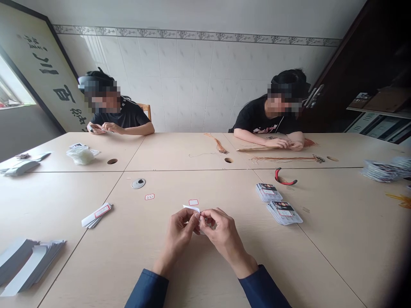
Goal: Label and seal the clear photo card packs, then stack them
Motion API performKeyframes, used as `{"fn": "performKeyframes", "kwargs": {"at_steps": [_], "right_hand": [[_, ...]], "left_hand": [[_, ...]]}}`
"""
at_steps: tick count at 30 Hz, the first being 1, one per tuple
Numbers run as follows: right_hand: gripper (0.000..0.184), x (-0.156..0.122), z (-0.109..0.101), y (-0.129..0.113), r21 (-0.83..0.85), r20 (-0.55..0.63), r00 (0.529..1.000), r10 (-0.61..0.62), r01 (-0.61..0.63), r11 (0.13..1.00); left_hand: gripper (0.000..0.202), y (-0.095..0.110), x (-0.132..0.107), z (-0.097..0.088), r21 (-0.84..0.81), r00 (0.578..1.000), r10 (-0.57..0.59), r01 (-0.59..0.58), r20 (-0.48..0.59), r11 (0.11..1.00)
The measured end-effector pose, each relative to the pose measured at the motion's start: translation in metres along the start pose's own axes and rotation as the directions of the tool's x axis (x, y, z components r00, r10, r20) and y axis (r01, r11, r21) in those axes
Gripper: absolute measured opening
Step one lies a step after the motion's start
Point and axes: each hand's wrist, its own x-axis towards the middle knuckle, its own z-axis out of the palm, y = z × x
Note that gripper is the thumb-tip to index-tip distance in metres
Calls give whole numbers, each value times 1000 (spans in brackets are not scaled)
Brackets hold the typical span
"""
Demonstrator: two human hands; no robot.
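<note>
Close together above the table, my left hand (182, 229) and my right hand (221, 229) meet fingertip to fingertip. A small white paper strip (192, 208) sticks out beyond the left fingers, which pinch it. The right thumb and index finger are pressed together at the strip's right end. Part of something pale shows below the fingers; what it is I cannot make out. Just beyond my hands lies a blank red-bordered label (193, 202). Farther left is another red-bordered label (149, 197) with marks on it.
Stacked clear packs with black cards (285, 212) lie to the right, near red-handled pliers (285, 179). On the left are a fanned strip bundle (97, 215) and white paper stacks (32, 265). Across the table, two people handle things, one beside copper-coloured strands (282, 158).
</note>
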Motion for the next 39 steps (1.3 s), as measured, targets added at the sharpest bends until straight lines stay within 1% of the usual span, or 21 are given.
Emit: {"fn": "performKeyframes", "kwargs": {"at_steps": [4, 10, 15, 22, 26, 32, 34, 39], "right_hand": [[13, 0, 0, -1, -7, -5, 1000, 2, -2, 1000], [14, 2, -2, -3, 48, 27, 998, 60, -61, 997], [19, 2, -6, -6, 159, 91, 987, 136, -149, 976], [27, 2, -5, -6, 243, 175, 954, 244, -282, 928], [29, 2, -5, -5, 271, 169, 947, 273, -311, 911], [28, 3, -6, -7, 298, 146, 943, 298, -329, 896], [29, 3, -5, -7, 311, 148, 938, 313, -345, 886], [30, 2, -3, -5, 344, 168, 923, 347, -384, 857]], "left_hand": [[37, -1, 0, 1, -3, 1000, 1, -1, 9, 1000], [36, -3, 0, 1, -2, 1000, -8, 8, 20, 1000], [36, -1, 0, 0, 14, 1000, 8, -8, 8, 1000], [34, -3, -1, -1, -16, 1000, 17, -17, 21, 1000], [32, -3, -1, -1, -31, 1000, 6, -5, 18, 1000], [28, -3, -4, -1, 64, 998, 47, -49, 36, 997], [27, -3, -5, 0, 73, 998, 49, -52, 41, 996], [28, -3, -3, 1, -2, 1000, 18, -18, 16, 1000]]}}
